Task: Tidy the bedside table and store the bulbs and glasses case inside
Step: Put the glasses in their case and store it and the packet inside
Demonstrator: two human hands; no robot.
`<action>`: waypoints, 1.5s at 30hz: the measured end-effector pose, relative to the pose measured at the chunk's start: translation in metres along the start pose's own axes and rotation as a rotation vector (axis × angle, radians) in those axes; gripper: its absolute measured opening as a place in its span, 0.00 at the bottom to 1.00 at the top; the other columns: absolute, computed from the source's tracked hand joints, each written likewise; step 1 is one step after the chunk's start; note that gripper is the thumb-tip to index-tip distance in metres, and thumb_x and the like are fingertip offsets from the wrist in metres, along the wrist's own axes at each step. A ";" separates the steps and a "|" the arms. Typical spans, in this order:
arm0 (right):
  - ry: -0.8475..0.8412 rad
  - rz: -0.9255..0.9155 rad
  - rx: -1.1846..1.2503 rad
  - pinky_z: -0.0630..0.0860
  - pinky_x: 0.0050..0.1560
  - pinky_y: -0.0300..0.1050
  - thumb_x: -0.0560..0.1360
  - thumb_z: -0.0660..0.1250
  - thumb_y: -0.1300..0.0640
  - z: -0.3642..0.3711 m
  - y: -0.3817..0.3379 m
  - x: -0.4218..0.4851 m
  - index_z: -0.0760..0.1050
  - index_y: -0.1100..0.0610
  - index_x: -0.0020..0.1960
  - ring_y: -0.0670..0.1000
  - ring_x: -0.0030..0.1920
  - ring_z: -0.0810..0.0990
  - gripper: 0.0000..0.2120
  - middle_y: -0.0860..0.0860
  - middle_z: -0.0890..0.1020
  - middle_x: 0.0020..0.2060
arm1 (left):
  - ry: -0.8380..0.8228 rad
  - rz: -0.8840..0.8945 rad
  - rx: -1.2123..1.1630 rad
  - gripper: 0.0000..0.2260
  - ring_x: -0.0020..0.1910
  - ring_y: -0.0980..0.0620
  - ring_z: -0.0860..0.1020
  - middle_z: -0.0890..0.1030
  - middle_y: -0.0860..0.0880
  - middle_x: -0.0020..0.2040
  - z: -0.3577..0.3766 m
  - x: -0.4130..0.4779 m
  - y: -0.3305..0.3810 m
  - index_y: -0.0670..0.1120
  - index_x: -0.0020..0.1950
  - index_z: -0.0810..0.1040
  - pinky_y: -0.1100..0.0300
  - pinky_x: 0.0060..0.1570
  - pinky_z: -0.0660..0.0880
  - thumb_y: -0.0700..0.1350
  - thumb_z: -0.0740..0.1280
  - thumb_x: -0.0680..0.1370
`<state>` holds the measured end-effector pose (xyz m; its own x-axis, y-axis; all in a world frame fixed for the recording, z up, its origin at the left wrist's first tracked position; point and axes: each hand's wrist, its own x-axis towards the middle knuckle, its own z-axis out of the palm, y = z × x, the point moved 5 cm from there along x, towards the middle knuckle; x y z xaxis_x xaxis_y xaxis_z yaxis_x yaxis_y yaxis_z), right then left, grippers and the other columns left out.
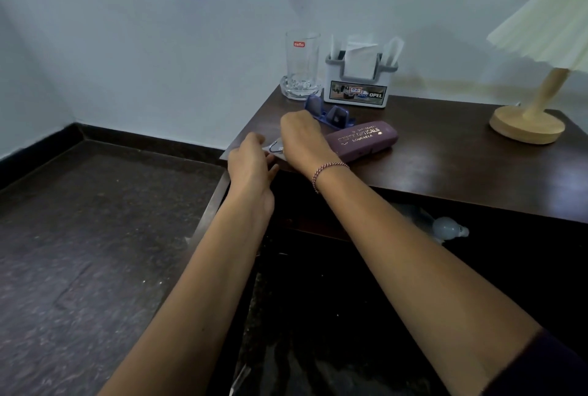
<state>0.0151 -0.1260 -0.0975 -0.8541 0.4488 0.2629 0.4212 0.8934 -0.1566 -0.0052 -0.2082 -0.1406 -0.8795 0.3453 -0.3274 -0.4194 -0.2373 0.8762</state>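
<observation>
The purple glasses case lies on the dark bedside table, just right of my right hand. That hand is curled palm-down at the table's left front corner and pinches a small silvery piece with a wire hook. My left hand sits at the same corner. Its thumb is above the edge, and its fingers lie fairly straight below the edge, touching the silvery piece. A white bulb lies inside the dark open compartment under the tabletop.
A clear glass and a white organiser with papers stand at the back of the tabletop, with a blue plastic holder in front of them. A wooden lamp base stands at the right. To the left is dark floor.
</observation>
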 end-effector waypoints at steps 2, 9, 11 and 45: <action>0.015 -0.020 -0.006 0.74 0.51 0.51 0.73 0.60 0.70 0.002 -0.001 -0.001 0.75 0.67 0.52 0.62 0.55 0.78 0.09 0.64 0.79 0.52 | -0.010 0.006 -0.014 0.07 0.46 0.48 0.76 0.75 0.42 0.48 -0.001 0.001 -0.001 0.40 0.50 0.73 0.57 0.45 0.76 0.41 0.58 0.76; 0.120 0.014 0.083 0.70 0.43 0.49 0.71 0.59 0.72 -0.001 0.000 -0.007 0.76 0.66 0.46 0.63 0.50 0.78 0.09 0.62 0.80 0.48 | 0.016 0.034 0.000 0.10 0.46 0.48 0.76 0.76 0.42 0.49 -0.013 -0.006 0.002 0.40 0.53 0.74 0.62 0.47 0.76 0.43 0.58 0.77; 0.154 0.045 0.141 0.74 0.50 0.50 0.73 0.61 0.68 -0.001 0.001 -0.010 0.79 0.64 0.48 0.60 0.53 0.78 0.08 0.59 0.82 0.49 | 0.022 0.041 -0.001 0.12 0.47 0.48 0.78 0.78 0.42 0.49 -0.022 -0.011 0.003 0.39 0.54 0.74 0.61 0.47 0.76 0.44 0.58 0.78; 0.107 0.777 0.831 0.77 0.45 0.36 0.73 0.65 0.67 0.141 0.112 -0.099 0.83 0.57 0.47 0.50 0.46 0.83 0.10 0.54 0.85 0.47 | 0.093 -0.080 0.570 0.17 0.47 0.43 0.80 0.81 0.41 0.49 -0.028 0.017 -0.130 0.38 0.53 0.79 0.53 0.49 0.77 0.51 0.61 0.77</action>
<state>0.1036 -0.0734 -0.2754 -0.4042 0.9084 -0.1071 0.4579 0.0996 -0.8834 0.0283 -0.1974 -0.2700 -0.8768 0.2550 -0.4077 -0.3210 0.3210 0.8910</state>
